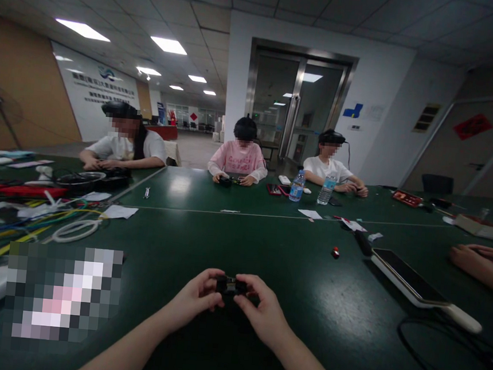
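Observation:
Low in the middle of the view, both my hands meet over the dark green table (242,236). My left hand (195,298) and my right hand (261,310) are each pinched on one end of a small black part (231,285), held just above the tabletop. Its details are too small and dark to make out. A tiny red piece (335,252) lies on the table beyond my right hand.
Three people sit at the far side with two water bottles (297,186). Coloured cables and a white ring (74,230) clutter the left. A phone on a long white block (411,280) lies right, near another person's hands (481,263). A black cord (430,351) loops at the lower right.

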`<action>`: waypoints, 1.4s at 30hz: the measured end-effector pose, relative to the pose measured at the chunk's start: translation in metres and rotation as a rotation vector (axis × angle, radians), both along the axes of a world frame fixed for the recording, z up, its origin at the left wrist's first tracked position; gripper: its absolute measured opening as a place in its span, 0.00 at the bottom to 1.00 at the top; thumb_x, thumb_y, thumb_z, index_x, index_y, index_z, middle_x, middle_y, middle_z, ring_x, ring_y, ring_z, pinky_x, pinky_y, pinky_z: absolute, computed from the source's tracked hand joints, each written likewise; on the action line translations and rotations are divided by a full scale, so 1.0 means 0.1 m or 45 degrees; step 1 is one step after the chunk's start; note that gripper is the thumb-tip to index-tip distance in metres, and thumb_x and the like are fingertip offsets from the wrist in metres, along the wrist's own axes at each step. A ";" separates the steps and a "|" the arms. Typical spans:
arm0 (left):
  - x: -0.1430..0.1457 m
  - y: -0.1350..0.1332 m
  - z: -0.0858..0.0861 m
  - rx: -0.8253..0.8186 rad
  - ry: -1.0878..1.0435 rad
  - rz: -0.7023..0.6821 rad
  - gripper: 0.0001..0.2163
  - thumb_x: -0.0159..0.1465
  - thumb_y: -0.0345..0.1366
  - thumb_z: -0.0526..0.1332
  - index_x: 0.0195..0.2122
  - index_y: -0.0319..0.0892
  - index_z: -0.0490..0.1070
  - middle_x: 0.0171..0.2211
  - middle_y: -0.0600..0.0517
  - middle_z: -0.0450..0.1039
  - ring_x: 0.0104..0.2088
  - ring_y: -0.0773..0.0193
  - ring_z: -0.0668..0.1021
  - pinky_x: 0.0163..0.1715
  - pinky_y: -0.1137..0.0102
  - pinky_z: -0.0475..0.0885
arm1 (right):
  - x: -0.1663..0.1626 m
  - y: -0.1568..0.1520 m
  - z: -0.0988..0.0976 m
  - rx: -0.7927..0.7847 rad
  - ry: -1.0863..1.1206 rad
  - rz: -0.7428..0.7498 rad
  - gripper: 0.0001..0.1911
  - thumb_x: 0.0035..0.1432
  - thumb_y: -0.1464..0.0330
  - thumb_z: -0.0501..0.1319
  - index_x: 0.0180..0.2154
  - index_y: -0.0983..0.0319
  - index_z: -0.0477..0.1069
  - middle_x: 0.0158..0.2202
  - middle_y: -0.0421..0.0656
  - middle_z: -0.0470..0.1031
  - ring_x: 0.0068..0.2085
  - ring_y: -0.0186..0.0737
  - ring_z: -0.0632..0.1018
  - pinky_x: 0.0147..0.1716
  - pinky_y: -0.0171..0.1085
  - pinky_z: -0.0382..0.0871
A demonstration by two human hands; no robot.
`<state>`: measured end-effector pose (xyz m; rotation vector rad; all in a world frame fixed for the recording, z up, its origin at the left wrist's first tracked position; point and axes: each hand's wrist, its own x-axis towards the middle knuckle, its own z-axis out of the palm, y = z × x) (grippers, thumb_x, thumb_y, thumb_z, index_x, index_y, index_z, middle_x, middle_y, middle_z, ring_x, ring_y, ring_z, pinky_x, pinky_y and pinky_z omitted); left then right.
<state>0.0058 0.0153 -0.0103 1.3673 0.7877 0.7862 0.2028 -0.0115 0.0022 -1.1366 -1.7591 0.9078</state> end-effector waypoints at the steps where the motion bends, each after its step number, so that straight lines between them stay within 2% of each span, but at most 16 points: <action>1: 0.00 0.00 0.01 -0.009 0.001 0.001 0.20 0.55 0.35 0.62 0.49 0.44 0.58 0.36 0.51 0.71 0.34 0.62 0.75 0.30 0.69 0.67 | 0.00 0.00 0.00 -0.004 -0.002 0.005 0.17 0.52 0.72 0.58 0.45 0.55 0.66 0.44 0.41 0.70 0.44 0.40 0.72 0.43 0.41 0.66; 11: 0.01 -0.02 0.02 0.041 0.046 0.010 0.12 0.57 0.32 0.60 0.42 0.42 0.62 0.34 0.51 0.71 0.34 0.63 0.74 0.30 0.69 0.67 | -0.01 -0.01 0.00 -0.057 -0.014 0.017 0.19 0.52 0.72 0.59 0.47 0.55 0.65 0.45 0.41 0.70 0.44 0.40 0.72 0.44 0.42 0.67; 20: 0.02 -0.05 0.08 0.046 0.069 -0.001 0.10 0.57 0.31 0.59 0.40 0.40 0.62 0.33 0.51 0.70 0.34 0.63 0.73 0.31 0.69 0.67 | -0.01 -0.02 0.00 -0.069 -0.012 0.012 0.19 0.52 0.71 0.59 0.47 0.56 0.65 0.45 0.42 0.70 0.44 0.40 0.72 0.44 0.41 0.67; 27: 0.03 -0.03 0.03 0.027 0.060 0.005 0.12 0.55 0.33 0.60 0.39 0.41 0.62 0.33 0.52 0.70 0.33 0.64 0.73 0.30 0.70 0.66 | -0.02 0.00 -0.04 -0.053 -0.002 0.028 0.19 0.51 0.72 0.59 0.47 0.56 0.65 0.45 0.42 0.70 0.43 0.39 0.72 0.44 0.41 0.68; 34: 0.01 -0.03 0.05 0.000 0.048 -0.020 0.16 0.55 0.34 0.61 0.44 0.43 0.60 0.35 0.52 0.69 0.34 0.63 0.73 0.32 0.68 0.66 | -0.01 0.00 -0.03 -0.072 0.013 0.030 0.19 0.52 0.72 0.58 0.47 0.56 0.66 0.44 0.42 0.70 0.42 0.40 0.73 0.43 0.40 0.68; 39: 0.00 -0.02 0.01 -0.036 0.005 -0.032 0.22 0.53 0.33 0.63 0.48 0.45 0.59 0.39 0.51 0.70 0.35 0.63 0.74 0.34 0.68 0.67 | -0.01 -0.01 -0.02 -0.074 0.010 0.034 0.18 0.52 0.72 0.58 0.46 0.56 0.66 0.43 0.41 0.70 0.42 0.39 0.73 0.42 0.40 0.68; 42: -0.01 -0.01 -0.01 -0.031 0.049 -0.017 0.22 0.54 0.32 0.62 0.50 0.44 0.58 0.37 0.51 0.70 0.34 0.64 0.73 0.34 0.67 0.68 | -0.01 -0.01 -0.01 -0.082 -0.009 0.045 0.18 0.52 0.72 0.59 0.46 0.55 0.66 0.43 0.41 0.71 0.42 0.39 0.73 0.42 0.40 0.68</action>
